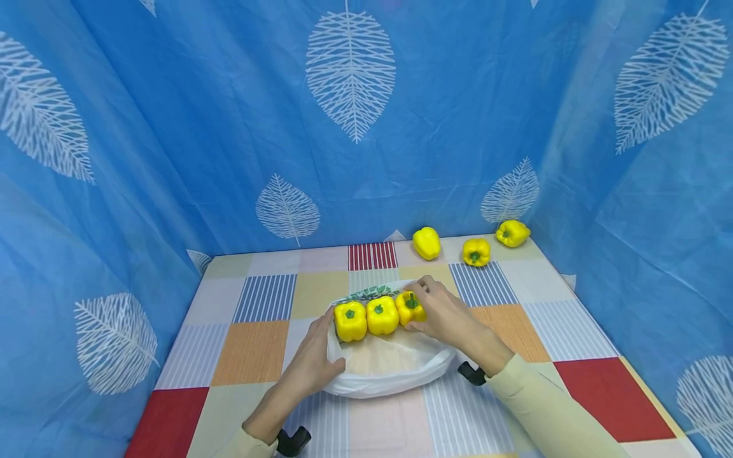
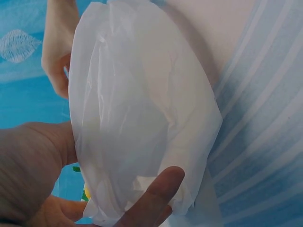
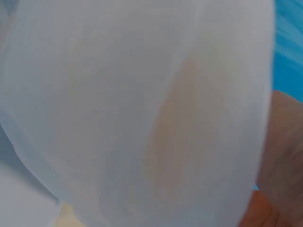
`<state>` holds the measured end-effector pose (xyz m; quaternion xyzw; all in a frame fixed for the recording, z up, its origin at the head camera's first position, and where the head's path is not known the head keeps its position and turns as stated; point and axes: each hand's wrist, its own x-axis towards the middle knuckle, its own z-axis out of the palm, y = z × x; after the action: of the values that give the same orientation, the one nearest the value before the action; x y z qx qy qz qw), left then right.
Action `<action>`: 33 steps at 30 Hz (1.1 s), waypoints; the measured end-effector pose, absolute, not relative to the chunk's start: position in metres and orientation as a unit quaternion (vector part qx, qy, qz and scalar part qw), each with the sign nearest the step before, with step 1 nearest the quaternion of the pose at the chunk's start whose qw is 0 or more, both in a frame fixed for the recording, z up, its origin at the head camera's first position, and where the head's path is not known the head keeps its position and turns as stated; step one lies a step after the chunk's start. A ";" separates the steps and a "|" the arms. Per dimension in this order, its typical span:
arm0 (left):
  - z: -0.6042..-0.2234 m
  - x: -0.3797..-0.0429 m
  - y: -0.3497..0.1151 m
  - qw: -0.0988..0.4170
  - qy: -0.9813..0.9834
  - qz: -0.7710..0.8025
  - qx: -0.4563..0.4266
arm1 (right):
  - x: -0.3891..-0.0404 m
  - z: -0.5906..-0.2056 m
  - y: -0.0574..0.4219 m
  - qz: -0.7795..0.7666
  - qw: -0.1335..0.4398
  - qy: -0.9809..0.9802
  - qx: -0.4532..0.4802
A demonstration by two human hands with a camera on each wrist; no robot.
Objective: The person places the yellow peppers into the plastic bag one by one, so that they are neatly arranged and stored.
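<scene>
Left hand: my left hand (image 1: 312, 359) rests along the left side of the white bag (image 1: 395, 385), thumb spread away from the fingers, which are fairly straight.
Right hand: my right hand (image 1: 446, 318) grips the right pepper (image 1: 410, 308) between thumb and fingers.
Pepper row: the left pepper (image 1: 350, 321), the middle pepper (image 1: 382, 315) and the gripped one line up across the far part of the bag, green stems showing.
Bag: it lies on the patchwork tabletop (image 1: 258, 353), its pale near edge bulging towards me and a green leaf print (image 1: 375, 292) behind the peppers.
Loose peppers: three more yellow ones sit farther back to the right, a long one (image 1: 426, 243), a stem-forward one (image 1: 476, 252) and a corner one (image 1: 512, 233).
Backdrop: a blue curtain (image 1: 223, 127) with white leaves.
Right wrist view: the bag's blurred film fills most of it.
</scene>
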<state>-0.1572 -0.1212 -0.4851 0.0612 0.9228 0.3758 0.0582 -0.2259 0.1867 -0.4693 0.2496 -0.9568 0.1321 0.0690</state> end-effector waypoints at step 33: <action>-0.487 -0.162 -0.124 0.064 0.922 0.378 0.062 | -0.329 -0.446 0.266 0.257 0.047 -0.953 0.154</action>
<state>-0.1624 -0.1239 -0.4873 0.0623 0.9216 0.3779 0.0639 -0.3294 0.2662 -0.4457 0.1540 -0.9528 0.2572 0.0474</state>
